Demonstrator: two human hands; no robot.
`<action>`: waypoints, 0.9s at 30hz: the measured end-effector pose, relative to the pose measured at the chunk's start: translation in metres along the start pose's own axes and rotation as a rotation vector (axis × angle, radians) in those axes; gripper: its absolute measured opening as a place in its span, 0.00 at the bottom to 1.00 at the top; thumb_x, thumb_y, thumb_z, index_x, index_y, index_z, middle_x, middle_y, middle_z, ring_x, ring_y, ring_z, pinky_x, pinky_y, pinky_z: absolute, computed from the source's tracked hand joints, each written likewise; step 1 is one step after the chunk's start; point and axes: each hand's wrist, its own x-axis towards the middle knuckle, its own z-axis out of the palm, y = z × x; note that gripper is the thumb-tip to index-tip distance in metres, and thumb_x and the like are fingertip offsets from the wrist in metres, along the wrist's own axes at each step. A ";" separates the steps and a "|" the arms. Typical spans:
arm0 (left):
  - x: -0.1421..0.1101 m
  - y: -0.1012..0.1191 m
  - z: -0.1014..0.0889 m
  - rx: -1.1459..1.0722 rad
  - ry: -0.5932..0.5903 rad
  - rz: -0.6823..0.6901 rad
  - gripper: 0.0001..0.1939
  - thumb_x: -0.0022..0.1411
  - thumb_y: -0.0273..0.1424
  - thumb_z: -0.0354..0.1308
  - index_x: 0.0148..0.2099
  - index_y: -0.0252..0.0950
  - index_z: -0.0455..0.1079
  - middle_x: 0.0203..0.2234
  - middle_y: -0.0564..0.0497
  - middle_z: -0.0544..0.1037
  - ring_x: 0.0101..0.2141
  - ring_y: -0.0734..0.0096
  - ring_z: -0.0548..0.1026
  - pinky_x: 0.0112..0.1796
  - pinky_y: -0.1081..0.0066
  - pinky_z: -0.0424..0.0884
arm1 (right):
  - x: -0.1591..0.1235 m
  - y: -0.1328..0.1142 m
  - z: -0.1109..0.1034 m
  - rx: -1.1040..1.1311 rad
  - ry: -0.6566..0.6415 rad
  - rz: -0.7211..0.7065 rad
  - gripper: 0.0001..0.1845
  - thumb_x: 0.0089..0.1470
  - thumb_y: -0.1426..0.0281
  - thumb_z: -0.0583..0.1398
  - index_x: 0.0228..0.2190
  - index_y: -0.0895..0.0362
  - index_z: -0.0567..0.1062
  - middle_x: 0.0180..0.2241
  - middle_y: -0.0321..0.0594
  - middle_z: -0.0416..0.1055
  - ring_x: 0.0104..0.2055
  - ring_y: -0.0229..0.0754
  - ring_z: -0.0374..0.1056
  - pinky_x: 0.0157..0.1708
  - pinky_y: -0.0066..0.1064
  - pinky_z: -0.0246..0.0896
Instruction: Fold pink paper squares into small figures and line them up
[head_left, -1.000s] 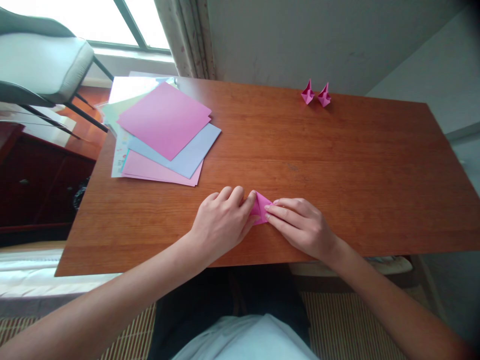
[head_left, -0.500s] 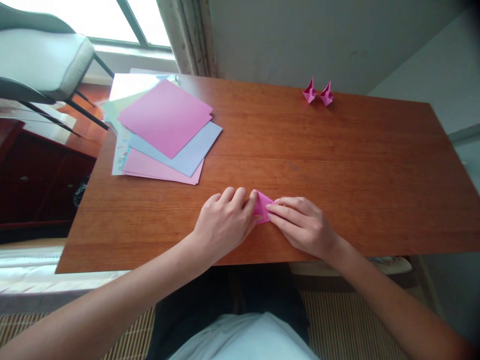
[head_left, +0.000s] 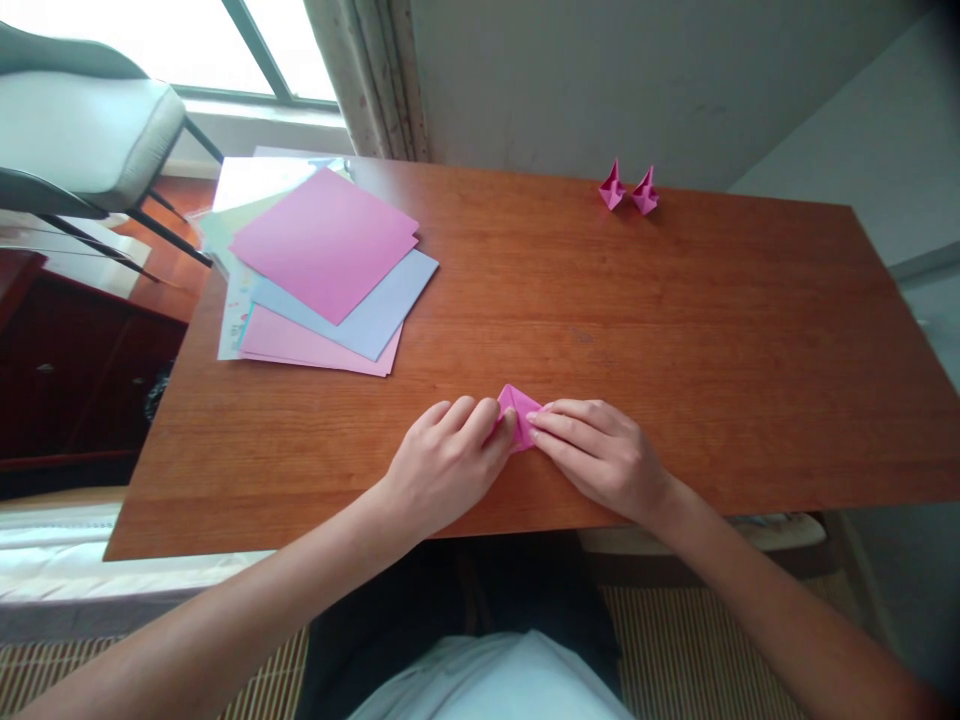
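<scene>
A small folded piece of pink origami paper (head_left: 517, 402) lies at the near part of the wooden table, between both hands. My left hand (head_left: 454, 450) is closed, its curled fingers and thumb gripping the paper's left side. From the other side, my right hand (head_left: 600, 450) pinches and presses the right corner, fingers held together. The fingertips cover parts of the paper's left and right edges. At the table's far edge stand two small pink folded paper figures (head_left: 613, 187) with pointed tips.
A pile of loose sheets, with a pink sheet (head_left: 326, 240) over a light blue sheet (head_left: 405, 295), lies on the left of the wooden table (head_left: 712, 330). A chair (head_left: 82, 130) stands beyond the left edge. A curtain (head_left: 367, 80) hangs by the window.
My left fingers have drawn down and left, baring the paper's top corner. The right hand keeps its hold, barely moved. The whole view has shifted slightly.
</scene>
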 end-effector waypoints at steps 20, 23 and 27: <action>-0.009 -0.003 -0.009 -0.023 -0.114 0.174 0.17 0.69 0.22 0.51 0.57 0.30 0.73 0.58 0.43 0.74 0.45 0.62 0.72 0.42 0.65 0.73 | 0.001 -0.001 -0.001 0.003 0.004 0.005 0.13 0.59 0.79 0.62 0.46 0.58 0.79 0.49 0.46 0.80 0.52 0.49 0.73 0.46 0.42 0.73; -0.009 -0.002 -0.009 -0.042 -0.122 0.160 0.16 0.70 0.22 0.50 0.55 0.30 0.74 0.55 0.42 0.75 0.44 0.63 0.73 0.42 0.65 0.73 | 0.002 -0.001 0.000 0.009 -0.002 0.008 0.13 0.59 0.79 0.63 0.45 0.59 0.80 0.48 0.46 0.80 0.52 0.49 0.72 0.47 0.42 0.73; -0.009 -0.001 -0.009 -0.050 -0.107 0.144 0.15 0.71 0.23 0.50 0.55 0.30 0.74 0.53 0.42 0.76 0.43 0.63 0.74 0.40 0.65 0.74 | 0.002 0.000 0.000 0.017 -0.010 0.018 0.12 0.60 0.78 0.62 0.45 0.57 0.80 0.49 0.45 0.80 0.52 0.49 0.72 0.47 0.42 0.73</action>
